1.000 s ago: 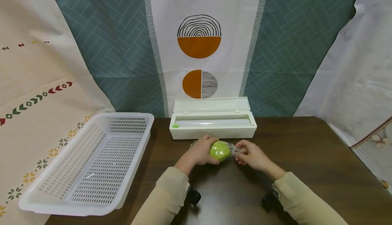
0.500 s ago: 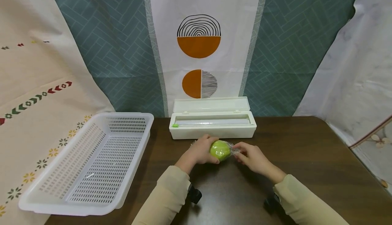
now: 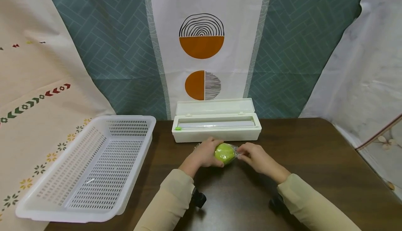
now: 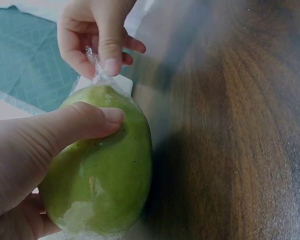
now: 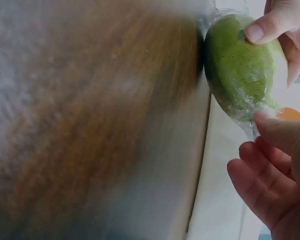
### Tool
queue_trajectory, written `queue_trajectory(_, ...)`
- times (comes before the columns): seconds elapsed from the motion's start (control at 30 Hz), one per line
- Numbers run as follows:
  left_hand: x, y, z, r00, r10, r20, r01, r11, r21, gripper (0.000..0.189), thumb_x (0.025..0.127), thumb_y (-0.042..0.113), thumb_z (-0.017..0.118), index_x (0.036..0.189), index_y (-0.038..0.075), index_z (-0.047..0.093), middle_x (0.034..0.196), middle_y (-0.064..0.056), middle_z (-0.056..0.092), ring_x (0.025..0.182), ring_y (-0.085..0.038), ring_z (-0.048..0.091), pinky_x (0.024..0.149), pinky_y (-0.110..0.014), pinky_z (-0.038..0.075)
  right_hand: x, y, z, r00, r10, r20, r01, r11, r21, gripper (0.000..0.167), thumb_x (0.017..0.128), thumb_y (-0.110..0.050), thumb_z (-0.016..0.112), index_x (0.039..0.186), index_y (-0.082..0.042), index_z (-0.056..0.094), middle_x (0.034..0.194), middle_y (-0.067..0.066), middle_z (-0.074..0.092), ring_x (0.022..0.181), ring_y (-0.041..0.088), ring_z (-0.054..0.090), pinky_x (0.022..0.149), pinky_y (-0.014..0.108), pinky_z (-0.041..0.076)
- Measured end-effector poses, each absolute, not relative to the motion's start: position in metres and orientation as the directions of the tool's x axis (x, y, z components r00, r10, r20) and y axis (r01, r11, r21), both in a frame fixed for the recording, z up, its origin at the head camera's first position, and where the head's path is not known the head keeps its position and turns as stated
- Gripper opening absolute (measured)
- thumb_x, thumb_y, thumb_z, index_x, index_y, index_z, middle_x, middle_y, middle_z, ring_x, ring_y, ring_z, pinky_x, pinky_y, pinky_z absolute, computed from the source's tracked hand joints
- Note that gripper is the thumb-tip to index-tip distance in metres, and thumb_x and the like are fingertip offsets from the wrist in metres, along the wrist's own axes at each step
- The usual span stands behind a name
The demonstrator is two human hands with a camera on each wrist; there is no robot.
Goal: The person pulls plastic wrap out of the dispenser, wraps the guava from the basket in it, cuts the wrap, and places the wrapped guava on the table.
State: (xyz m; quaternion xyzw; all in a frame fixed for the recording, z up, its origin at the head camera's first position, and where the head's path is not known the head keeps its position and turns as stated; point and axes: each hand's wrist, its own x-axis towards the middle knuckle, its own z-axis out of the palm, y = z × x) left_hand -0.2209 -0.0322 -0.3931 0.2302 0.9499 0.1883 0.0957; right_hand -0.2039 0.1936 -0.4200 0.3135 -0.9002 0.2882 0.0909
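Observation:
A green mango (image 3: 224, 153), dark-specked and covered in clear plastic wrap, is held just above or on the table in front of the wrap box. My left hand (image 3: 205, 153) grips it from the left, thumb across its near face in the left wrist view. From the mango's right end sticks out a twisted tail of plastic wrap (image 4: 101, 75). My right hand (image 3: 255, 157) pinches this tail between thumb and forefinger, close to the fruit; its other fingers are loosely curled in the right wrist view. A bit of wrap shows beyond the left hand, mostly hidden.
Behind the hands stands a white wrap box (image 3: 216, 135), lid up, with a roll of film inside and a green slider at its left. A white perforated basket (image 3: 120, 203) stands on the left. Patterned cloths hang behind the dark wooden table (image 3: 314, 161).
My right hand has shifted slightly left along the wrap tail, nearer to the mango, and the visible tail is shorter. The left hand keeps its grip. The head view has shifted a little.

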Motion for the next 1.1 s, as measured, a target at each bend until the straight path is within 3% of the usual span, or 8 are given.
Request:
queue_trajectory(0.2, -0.221, -0.034, -0.392, -0.875, 0.474, -0.099, 0.398, 0.82, 0.411, 0.086, 0.068, 0.038, 0.083, 0.142, 0.02, 0.043, 0.128, -0.008, 0.049, 0.105, -0.022, 0.054, 0.086, -0.041, 0.047, -0.206, 0.191, -0.421, -0.773, -0.498, 0.392, -0.633, 0.641, -0.433, 0.003, 0.085, -0.015, 0.069, 0.086, -0.013, 0.067, 0.095, 0.001, 0.062, 0.084, 0.012, 0.059, 0.072, 0.029, 0.052)
queue_trajectory(0.33, -0.221, -0.035, -0.392, -0.876, 0.471, -0.105, 0.388, 0.817, 0.427, 0.085, 0.068, 0.038, 0.083, 0.142, 0.021, 0.043, 0.127, -0.007, 0.049, 0.105, -0.021, 0.053, 0.086, -0.041, 0.047, -0.209, 0.191, -0.424, -0.789, -0.476, 0.388, -0.614, 0.611, -0.5, 0.004, 0.086, -0.013, 0.068, 0.089, -0.012, 0.068, 0.104, 0.007, 0.066, 0.093, 0.019, 0.063, 0.077, 0.033, 0.054)
queue_trajectory(0.53, -0.221, -0.036, -0.393, -0.88, 0.46, -0.114, 0.37, 0.818, 0.441, 0.085, 0.068, 0.037, 0.084, 0.141, 0.022, 0.044, 0.127, -0.007, 0.049, 0.103, -0.02, 0.053, 0.085, -0.04, 0.047, -0.212, 0.19, -0.427, -0.839, -0.413, 0.355, -0.541, 0.567, -0.621, 0.006, 0.086, -0.014, 0.068, 0.09, -0.01, 0.068, 0.092, 0.002, 0.07, 0.086, 0.015, 0.065, 0.071, 0.025, 0.055)
queue_trajectory(0.77, -0.22, -0.037, -0.392, -0.88, 0.461, -0.117, 0.366, 0.814, 0.451, 0.084, 0.069, 0.035, 0.084, 0.142, 0.023, 0.044, 0.126, -0.007, 0.049, 0.102, -0.02, 0.052, 0.084, -0.039, 0.046, -0.216, 0.187, -0.427, -0.882, -0.338, 0.328, -0.471, 0.602, -0.645, 0.007, 0.087, -0.022, 0.067, 0.084, -0.015, 0.068, 0.079, -0.007, 0.066, 0.074, 0.005, 0.057, 0.066, 0.024, 0.049)
queue_trajectory(0.87, -0.22, -0.037, -0.392, -0.879, 0.462, -0.118, 0.365, 0.812, 0.455, 0.084, 0.068, 0.034, 0.084, 0.142, 0.024, 0.044, 0.126, -0.006, 0.049, 0.1, -0.019, 0.052, 0.083, -0.037, 0.046, -0.217, 0.185, -0.427, -0.895, -0.321, 0.311, -0.445, 0.588, -0.675, 0.009, 0.088, -0.022, 0.067, 0.084, -0.014, 0.068, 0.076, -0.004, 0.065, 0.069, 0.006, 0.055, 0.062, 0.023, 0.047)
queue_trajectory(1.1, -0.219, -0.038, -0.391, -0.878, 0.466, -0.112, 0.372, 0.81, 0.453, 0.084, 0.068, 0.035, 0.085, 0.141, 0.024, 0.045, 0.127, -0.006, 0.049, 0.1, -0.018, 0.052, 0.082, -0.036, 0.047, -0.221, 0.181, -0.428, -0.932, -0.288, 0.219, -0.341, 0.499, -0.796, 0.013, 0.089, -0.019, 0.066, 0.086, -0.006, 0.068, 0.077, 0.008, 0.068, 0.068, 0.014, 0.064, 0.06, 0.022, 0.052)
